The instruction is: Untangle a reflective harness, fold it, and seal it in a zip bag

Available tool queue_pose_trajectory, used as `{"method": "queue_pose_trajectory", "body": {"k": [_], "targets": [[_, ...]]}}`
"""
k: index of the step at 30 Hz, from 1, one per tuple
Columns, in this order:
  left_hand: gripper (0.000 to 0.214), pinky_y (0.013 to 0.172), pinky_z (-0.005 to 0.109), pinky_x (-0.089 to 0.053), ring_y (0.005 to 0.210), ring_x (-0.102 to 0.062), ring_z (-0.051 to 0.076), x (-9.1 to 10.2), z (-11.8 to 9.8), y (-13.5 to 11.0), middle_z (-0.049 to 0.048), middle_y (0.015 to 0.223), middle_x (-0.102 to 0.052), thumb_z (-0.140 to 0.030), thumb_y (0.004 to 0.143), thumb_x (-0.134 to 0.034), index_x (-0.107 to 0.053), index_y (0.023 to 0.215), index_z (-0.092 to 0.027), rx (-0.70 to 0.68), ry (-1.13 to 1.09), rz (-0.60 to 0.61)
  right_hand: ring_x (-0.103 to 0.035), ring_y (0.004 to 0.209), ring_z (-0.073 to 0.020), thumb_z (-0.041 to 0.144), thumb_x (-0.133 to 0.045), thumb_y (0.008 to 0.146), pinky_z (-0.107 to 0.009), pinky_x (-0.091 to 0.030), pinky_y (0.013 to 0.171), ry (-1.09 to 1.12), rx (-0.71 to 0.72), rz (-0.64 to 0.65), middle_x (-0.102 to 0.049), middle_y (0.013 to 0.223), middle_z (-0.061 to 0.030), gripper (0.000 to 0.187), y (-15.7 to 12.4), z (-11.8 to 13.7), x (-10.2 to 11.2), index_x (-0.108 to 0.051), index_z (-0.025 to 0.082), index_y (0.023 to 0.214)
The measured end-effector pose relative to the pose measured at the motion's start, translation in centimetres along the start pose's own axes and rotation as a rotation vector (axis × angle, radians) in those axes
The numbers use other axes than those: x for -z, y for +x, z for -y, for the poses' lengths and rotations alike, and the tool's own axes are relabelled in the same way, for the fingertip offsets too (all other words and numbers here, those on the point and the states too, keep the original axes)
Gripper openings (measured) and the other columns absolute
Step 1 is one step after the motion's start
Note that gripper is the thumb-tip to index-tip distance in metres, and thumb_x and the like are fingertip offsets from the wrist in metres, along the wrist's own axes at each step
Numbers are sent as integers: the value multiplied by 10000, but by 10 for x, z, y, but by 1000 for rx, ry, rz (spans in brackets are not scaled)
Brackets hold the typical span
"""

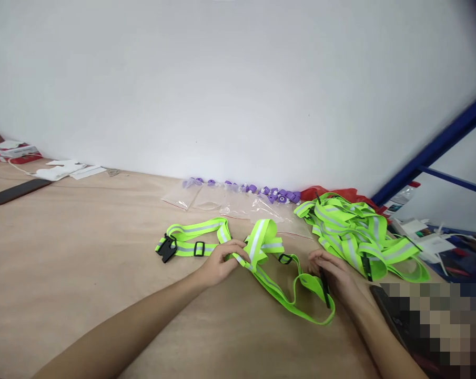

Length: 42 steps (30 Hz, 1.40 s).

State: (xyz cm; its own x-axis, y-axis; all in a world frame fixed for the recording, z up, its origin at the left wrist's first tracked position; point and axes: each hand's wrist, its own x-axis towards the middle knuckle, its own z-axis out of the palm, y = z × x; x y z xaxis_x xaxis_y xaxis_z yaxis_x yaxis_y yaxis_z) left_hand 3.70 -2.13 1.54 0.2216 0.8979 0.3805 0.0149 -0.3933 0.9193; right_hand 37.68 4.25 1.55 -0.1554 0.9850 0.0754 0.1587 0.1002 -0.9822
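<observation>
A neon-green reflective strap harness (261, 247) with grey stripes and black buckles lies spread on the wooden table (83, 252). My left hand (222, 261) pinches the strap near its middle, fingers closed on the webbing. My right hand (332, 273) rests on the harness's right loop, fingers curled over a black buckle strip. A black clip (165, 248) marks the harness's left end.
A pile of the same green harnesses (360, 231) lies at the right. Clear plastic bags (222, 202) and several small purple pieces (277, 195) line the white wall. A dark phone (14, 192), papers and a red-white box sit far left. A blue shelf frame (431, 152) stands right.
</observation>
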Motion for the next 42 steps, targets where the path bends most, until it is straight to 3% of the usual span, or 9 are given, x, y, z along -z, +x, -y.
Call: {"method": "queue_pose_trajectory", "body": {"k": [3, 7, 15, 19, 23, 25, 31, 35, 42], "targets": [[374, 937, 371, -485, 997, -641, 242, -6, -7, -4, 70, 1007, -716, -81, 722, -505, -741, 992, -189, -114, 225, 105, -528, 596, -176, 496, -707, 760, -285, -393, 560, -123, 14, 49, -577, 621, 0, 298, -1, 4, -1, -692, 208, 835], [580, 1037, 450, -455, 1042, -636, 265, -9, -9, -8, 92, 1107, -694, -104, 713, -516, -614, 1278, -194, -140, 499, 187, -601, 765, -222, 484, -700, 752, -317, -464, 709, -309, 159, -84, -688, 815, -50, 282, 1, 11, -4, -711, 213, 829], [502, 1095, 431, -414, 1274, -559, 289, 0, -5, -10, 148, 1423, -569, -254, 959, -394, -424, 1449, -148, -94, 497, 152, -607, 752, -218, 493, -632, 800, -331, -486, 749, -335, 210, -45, -689, 747, -38, 306, -2, 10, -16, -666, 203, 707], [461, 1050, 407, -429, 1204, -583, 282, 4, -6, -6, 116, 1358, -613, -325, 1001, -341, -492, 1402, -153, -71, 506, 51, -615, 731, -204, 472, -596, 816, -324, -498, 731, -294, 178, -45, -681, 733, -34, 291, -1, 3, -16, -657, 202, 725], [406, 811, 338, -508, 831, -636, 211, 8, -5, -1, 43, 950, -695, -300, 975, -351, -561, 1299, -172, -12, 597, -122, -619, 711, -191, 442, -571, 832, -314, -502, 708, -253, 175, -28, -673, 722, -30, 272, -1, 0, -15, -646, 200, 733], [398, 806, 340, -514, 831, -635, 210, 11, -3, 1, 35, 912, -673, -290, 937, -418, -539, 1298, -175, -36, 658, -148, -614, 708, -183, 430, -566, 834, -307, -500, 707, -232, 183, -17, -662, 721, -26, 269, -1, -1, -15, -632, 201, 711], [523, 1091, 473, -408, 1277, -542, 310, 16, 8, 10, 145, 1374, -589, -423, 901, -521, -511, 1360, -172, -55, 760, 26, -603, 693, -174, 413, -571, 831, -293, -491, 682, -191, 187, -1, -649, 713, -17, 251, -2, -2, -15, -624, 204, 703], [499, 1094, 493, -385, 1234, -569, 350, 12, 14, 20, 109, 1298, -661, -499, 814, -618, -644, 1222, -212, 44, 742, 172, -599, 664, -178, 448, -570, 832, -299, -490, 659, -179, 183, 1, -638, 678, -12, 278, -1, -3, -16, -635, 205, 713], [184, 1058, 497, -380, 1081, -614, 318, 7, 17, 29, 73, 1070, -724, -229, 665, -596, -690, 823, -214, 75, 644, 110, -608, 688, -196, 484, -610, 831, -310, -499, 663, -216, 156, -8, -668, 702, -30, 308, 0, -2, -15, -651, 205, 705]]}}
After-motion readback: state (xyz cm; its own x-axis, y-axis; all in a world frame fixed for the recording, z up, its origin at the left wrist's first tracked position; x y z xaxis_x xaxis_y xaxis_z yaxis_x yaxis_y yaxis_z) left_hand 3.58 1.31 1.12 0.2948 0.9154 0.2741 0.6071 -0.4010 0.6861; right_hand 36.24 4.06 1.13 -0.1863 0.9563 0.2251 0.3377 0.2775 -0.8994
